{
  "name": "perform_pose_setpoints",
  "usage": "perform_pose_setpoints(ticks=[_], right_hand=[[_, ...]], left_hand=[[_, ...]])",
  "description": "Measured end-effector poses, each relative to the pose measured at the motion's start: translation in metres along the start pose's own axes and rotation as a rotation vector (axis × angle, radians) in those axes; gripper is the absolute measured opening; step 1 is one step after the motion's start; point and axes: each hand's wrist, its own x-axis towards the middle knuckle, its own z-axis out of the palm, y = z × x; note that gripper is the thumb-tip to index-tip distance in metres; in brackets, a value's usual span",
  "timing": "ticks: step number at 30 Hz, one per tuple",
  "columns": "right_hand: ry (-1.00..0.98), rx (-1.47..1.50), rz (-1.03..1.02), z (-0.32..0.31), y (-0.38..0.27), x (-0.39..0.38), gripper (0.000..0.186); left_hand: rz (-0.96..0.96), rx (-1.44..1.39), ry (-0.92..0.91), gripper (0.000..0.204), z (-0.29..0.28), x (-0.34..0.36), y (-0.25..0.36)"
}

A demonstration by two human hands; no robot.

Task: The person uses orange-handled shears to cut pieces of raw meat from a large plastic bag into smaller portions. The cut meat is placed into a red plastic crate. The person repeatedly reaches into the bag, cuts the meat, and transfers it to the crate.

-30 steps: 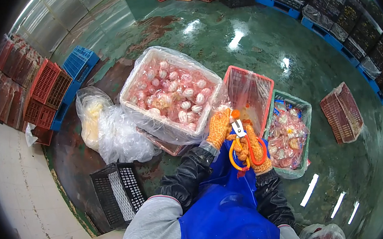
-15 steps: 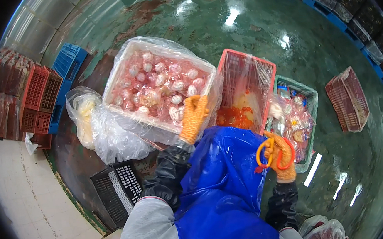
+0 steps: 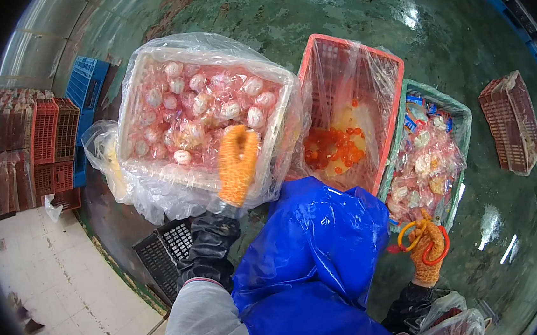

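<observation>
My left hand (image 3: 238, 164), in an orange textured glove, is over the near right part of a white box (image 3: 127, 119) lined with clear film. Its fingers are curled together; whatever they hold, if anything, is hidden. Several white egg-shaped pieces (image 3: 230, 110) in clear wrapping lie about it in pinkish liquid. On the right, my right hand (image 3: 427, 252), gloved likewise, is closed on scissors (image 3: 438, 256) with orange and red loop handles; their blades cannot be made out. This hand is just off the near end of a green crate (image 3: 463, 131) holding crumpled clear wrappers (image 3: 422, 173).
Between them stands a red crate (image 3: 397, 105) lined with film, with round orange yolks (image 3: 337, 145) in liquid. A reddish crate (image 3: 510, 124) is on the wet green floor (image 3: 255, 15) at right. Black crates (image 3: 164, 247) lie left of my apron (image 3: 315, 265); stacked crates (image 3: 48, 132) stand far left.
My left hand has moved left, further over the white box. My right hand has moved right and nearer to me, still with the scissors. The view has shifted a little.
</observation>
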Motion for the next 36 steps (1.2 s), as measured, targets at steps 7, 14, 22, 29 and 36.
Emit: perform_pose_setpoints(ticks=[7,14,22,29,36], right_hand=[[-0.044,-0.275,-0.165,-0.010,0.006,0.030,0.038],[0.187,0.048,-0.031,-0.012,-0.011,0.025,0.047],[0.261,0.081,0.008,-0.046,-0.004,0.036,0.047],[0.204,0.201,0.030,-0.052,0.009,0.040,0.041],[0.124,0.244,0.008,-0.034,0.002,0.010,0.043]], left_hand=[[0.491,0.490,-0.855,0.025,0.155,0.002,0.006],[0.646,0.880,-1.310,0.023,0.263,-0.003,-0.120],[0.552,0.883,-1.396,0.031,0.286,-0.029,-0.178],[0.469,0.923,-1.322,0.024,0.260,0.004,-0.121],[0.747,-0.005,-0.963,0.026,0.265,0.046,0.104]])
